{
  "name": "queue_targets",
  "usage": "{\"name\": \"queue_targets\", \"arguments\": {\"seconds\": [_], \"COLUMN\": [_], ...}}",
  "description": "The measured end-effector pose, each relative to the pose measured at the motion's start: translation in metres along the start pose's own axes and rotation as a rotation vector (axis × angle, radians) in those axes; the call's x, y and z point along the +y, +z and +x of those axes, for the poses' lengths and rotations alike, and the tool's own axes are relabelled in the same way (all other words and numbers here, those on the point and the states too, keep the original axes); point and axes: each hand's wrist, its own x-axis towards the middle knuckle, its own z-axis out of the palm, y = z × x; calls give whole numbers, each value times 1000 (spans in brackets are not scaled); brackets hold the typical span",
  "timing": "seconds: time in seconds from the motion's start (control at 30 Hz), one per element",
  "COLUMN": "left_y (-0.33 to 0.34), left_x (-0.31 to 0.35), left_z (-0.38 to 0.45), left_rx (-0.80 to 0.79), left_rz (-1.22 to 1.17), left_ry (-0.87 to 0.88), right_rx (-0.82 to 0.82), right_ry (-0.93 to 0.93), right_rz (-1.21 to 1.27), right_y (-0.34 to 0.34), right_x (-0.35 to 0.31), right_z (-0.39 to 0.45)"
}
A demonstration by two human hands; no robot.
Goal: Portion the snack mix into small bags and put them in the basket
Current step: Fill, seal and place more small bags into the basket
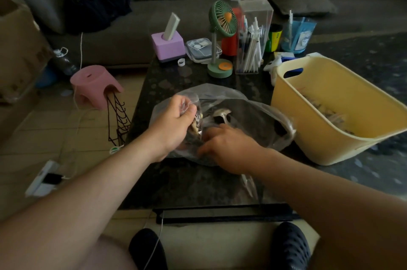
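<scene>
Left of the yellow basket [330,102], your left hand [174,124] pinches a small clear bag [197,120] of snack mix over the big plastic bag [253,115]; your right hand [226,146] reaches into that bag, its grip unclear through blur.

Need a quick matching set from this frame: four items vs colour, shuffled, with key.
Items:
1. basket
2. fan
3. stool
4. tissue box

Colours:
A. pink
B. purple
C. yellow
D. green

Pairs: 1-C, 2-D, 3-A, 4-B
</scene>
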Motion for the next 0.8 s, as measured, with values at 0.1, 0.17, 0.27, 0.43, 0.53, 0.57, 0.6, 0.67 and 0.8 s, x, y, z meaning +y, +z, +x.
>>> {"name": "queue_targets", "arguments": {"seconds": [0.1,0.17,0.27,0.43,0.53,0.57,0.6,0.67,0.8], "left_y": [-2,-4,-9,-18,-26,-29,-30,-29,-23], "left_x": [-6,-10,-9,-2,-4,-4,-3,1,7], "left_z": [0,-1,-2,-2,1,1,-1,-5,-9], "left_rx": [4,-21,-55,-66,-38,-35,-43,-76,-113], "left_rz": [127,158,128,79,51,23,-7,-50,-56], "left_ry": [1,-24,-61,-95,-97,-109,-134,-191,-210], "right_rx": [19,-39,-147,-201,-258,-262,-259,-257,-169], "right_ry": [79,143,214,238,256,260,263,276,229], "right_rz": [-5,-31,-133,-217,-210,-204,-201,-194,-197], "right_y": [-5,-9,-11,-11,-14,-14,-13,-11,-17], "right_x": [0,-1,-4,-6,0,2,3,1,-9], "right_z": [9,13,18,21,17,16,15,12,6]}}
